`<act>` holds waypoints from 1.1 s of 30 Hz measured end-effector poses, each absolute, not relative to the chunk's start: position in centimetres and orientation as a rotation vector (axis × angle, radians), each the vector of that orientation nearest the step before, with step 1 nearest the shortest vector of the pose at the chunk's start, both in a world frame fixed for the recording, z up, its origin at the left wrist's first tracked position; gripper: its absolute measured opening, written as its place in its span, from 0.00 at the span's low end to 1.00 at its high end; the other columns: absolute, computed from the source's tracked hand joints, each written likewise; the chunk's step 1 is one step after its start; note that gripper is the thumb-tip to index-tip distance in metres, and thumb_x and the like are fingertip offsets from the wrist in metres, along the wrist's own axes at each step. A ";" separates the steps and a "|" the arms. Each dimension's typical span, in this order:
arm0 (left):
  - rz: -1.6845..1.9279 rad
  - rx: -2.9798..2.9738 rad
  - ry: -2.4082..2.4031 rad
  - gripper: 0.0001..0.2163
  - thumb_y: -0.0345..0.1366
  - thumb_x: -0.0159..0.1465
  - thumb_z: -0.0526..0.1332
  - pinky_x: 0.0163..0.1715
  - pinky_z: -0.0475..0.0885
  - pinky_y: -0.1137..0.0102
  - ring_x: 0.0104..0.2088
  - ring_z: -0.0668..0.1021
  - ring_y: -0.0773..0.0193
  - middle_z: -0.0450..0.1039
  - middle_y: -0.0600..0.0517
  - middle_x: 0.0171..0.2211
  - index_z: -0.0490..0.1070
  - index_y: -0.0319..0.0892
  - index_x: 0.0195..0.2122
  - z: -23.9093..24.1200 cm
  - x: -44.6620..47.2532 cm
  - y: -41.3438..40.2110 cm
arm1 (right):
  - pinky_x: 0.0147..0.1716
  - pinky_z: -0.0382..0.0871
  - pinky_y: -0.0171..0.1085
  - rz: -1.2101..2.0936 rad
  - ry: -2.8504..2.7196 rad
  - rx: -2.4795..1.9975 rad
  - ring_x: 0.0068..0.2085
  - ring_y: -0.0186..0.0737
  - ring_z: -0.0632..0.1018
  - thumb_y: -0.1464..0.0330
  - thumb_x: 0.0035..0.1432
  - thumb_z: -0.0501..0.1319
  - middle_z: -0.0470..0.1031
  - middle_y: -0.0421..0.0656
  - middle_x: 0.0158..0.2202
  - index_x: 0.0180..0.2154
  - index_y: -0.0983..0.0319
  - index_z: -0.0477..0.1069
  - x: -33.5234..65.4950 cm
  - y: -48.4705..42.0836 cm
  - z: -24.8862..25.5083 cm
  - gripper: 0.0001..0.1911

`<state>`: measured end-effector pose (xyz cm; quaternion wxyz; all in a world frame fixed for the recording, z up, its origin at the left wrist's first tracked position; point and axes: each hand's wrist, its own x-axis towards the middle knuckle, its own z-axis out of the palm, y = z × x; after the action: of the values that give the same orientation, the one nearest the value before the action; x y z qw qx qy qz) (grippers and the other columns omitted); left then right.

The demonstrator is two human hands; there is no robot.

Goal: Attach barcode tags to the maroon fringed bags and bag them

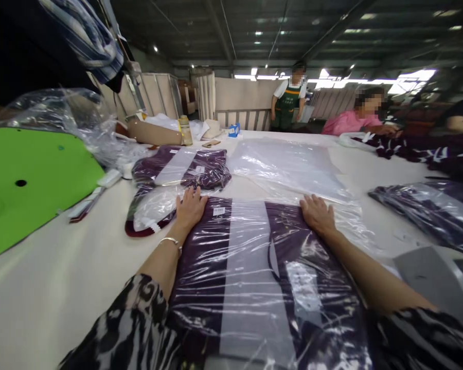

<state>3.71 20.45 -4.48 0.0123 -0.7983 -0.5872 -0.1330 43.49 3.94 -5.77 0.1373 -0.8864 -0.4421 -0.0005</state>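
Note:
A folded dark purple garment in a clear plastic bag point(249, 257) lies flat in front of me. A pale strip runs down its middle, and a white label shows near its top left. My left hand point(191, 208) rests with fingers spread on the bag's far left corner. On the far right corner lies my right hand point(318, 213), also flat with its fingers apart. Past my left hand sits another purple garment point(165, 169) with a pale strip and a tag. Beyond my right hand is a stack of clear plastic bags point(285, 162).
At left stands a bright green board point(34, 185) beside crumpled clear plastic point(96, 123). A grey device point(440, 282) is at right, near more bagged garments point(432, 210). A blue box point(234, 130) sits at the back. Other people point(289, 100) are across the table.

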 end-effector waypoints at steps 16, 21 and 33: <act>-0.032 -2.945 -1.554 0.29 0.54 0.71 0.40 0.65 0.47 0.45 0.71 0.47 0.50 0.39 0.45 0.72 0.46 0.49 0.70 0.4 -5.6 1.7 | 0.66 0.53 0.48 0.279 -1.985 -2.285 0.69 0.51 0.55 0.51 0.68 0.44 0.53 0.48 0.70 0.68 0.61 0.53 33.6 -12.6 -1.2 0.35; -0.153 -2.936 -1.287 0.31 0.56 0.70 0.46 0.66 0.41 0.45 0.71 0.44 0.48 0.41 0.47 0.72 0.47 0.51 0.70 -0.8 -8.1 -7.4 | 0.67 0.45 0.54 0.094 -2.103 -2.144 0.71 0.50 0.50 0.49 0.67 0.45 0.50 0.46 0.71 0.69 0.59 0.51 29.3 -21.8 -2.8 0.35; -0.020 -2.972 -1.045 0.44 0.63 0.59 0.58 0.65 0.44 0.39 0.70 0.48 0.40 0.46 0.42 0.71 0.43 0.51 0.71 -2.8 -17.0 -23.3 | 0.66 0.49 0.57 0.027 -2.348 -1.864 0.70 0.49 0.54 0.55 0.68 0.49 0.52 0.38 0.70 0.69 0.47 0.46 27.8 -38.9 -6.0 0.32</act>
<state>-17.01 -23.26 -2.84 -0.0046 -0.9434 -0.3317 -0.0064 27.75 -38.89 -6.01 0.0716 -0.6201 -0.7812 0.0089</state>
